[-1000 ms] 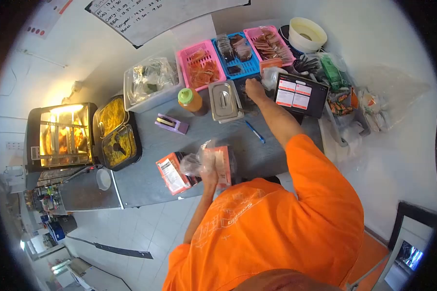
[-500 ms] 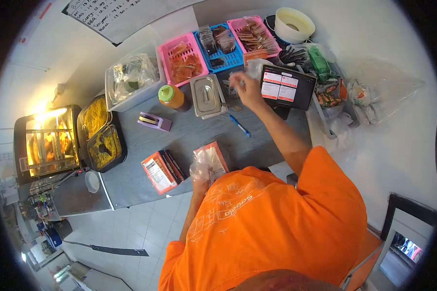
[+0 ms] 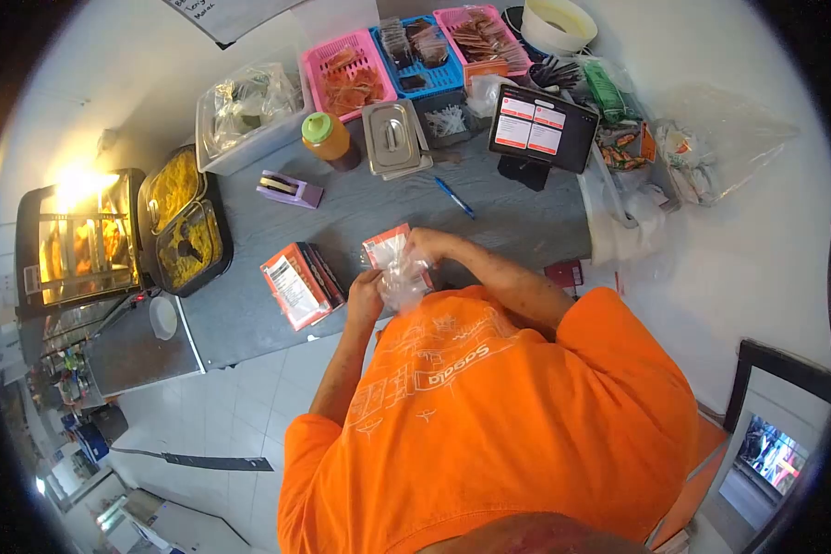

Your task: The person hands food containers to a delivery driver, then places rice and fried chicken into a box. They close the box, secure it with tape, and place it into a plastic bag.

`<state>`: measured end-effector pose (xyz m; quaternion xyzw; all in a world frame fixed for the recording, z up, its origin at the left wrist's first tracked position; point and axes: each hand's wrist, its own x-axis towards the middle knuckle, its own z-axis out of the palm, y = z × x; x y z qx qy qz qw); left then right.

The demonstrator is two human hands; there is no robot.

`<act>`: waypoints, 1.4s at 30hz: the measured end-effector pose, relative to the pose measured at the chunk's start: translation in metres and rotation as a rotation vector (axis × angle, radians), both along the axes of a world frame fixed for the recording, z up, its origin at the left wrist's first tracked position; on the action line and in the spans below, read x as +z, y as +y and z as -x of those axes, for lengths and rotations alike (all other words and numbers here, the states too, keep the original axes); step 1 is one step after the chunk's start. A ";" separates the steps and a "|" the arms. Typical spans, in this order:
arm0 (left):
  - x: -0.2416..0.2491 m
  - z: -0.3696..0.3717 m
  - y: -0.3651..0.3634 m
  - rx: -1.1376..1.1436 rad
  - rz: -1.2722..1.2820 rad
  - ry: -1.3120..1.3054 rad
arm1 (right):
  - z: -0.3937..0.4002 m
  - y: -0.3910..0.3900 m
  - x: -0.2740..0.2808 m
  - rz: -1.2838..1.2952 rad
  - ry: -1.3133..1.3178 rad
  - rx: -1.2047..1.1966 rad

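A crumpled clear plastic bag (image 3: 403, 282) is held between my two hands near the table's front edge. My left hand (image 3: 367, 293) pinches its left side. My right hand (image 3: 426, 246) has its fingers closed on the bag's upper right. Partly under the bag lies an orange-and-white box (image 3: 385, 239), mostly covered by the plastic and the hands. To the left stands a group of similar orange boxes (image 3: 294, 288), the front one bearing a white printed label.
Behind my hands are a blue pen (image 3: 454, 198), a lidded steel container (image 3: 392, 138), a sauce bottle (image 3: 330, 140) and a purple tape dispenser (image 3: 289, 189). A tablet (image 3: 543, 129) stands at right. Food trays (image 3: 228, 242) and a lit warmer (image 3: 83, 242) are at left.
My right hand has come down from beside the tablet to the plastic bag, which my left hand was holding alone. The view has shifted slightly.
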<state>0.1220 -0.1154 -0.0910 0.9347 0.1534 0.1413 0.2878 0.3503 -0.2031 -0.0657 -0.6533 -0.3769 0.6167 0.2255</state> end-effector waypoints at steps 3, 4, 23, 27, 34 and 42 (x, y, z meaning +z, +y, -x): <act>0.011 -0.005 -0.009 0.139 0.162 0.073 | -0.004 -0.015 0.024 0.131 0.140 -0.026; 0.023 -0.013 -0.014 0.185 0.221 -0.003 | -0.003 -0.021 0.022 0.171 0.206 -0.040; 0.012 -0.012 -0.029 0.515 1.311 -0.149 | 0.047 -0.023 -0.016 -0.301 0.145 -0.441; 0.007 -0.006 -0.027 0.473 1.231 -0.123 | 0.047 -0.023 0.006 -0.263 0.088 -0.322; 0.004 -0.005 -0.030 0.489 1.250 -0.159 | 0.049 -0.025 -0.015 -0.304 0.142 -0.457; 0.003 -0.004 -0.032 0.556 1.268 -0.170 | 0.045 -0.023 -0.012 -0.283 0.038 -0.207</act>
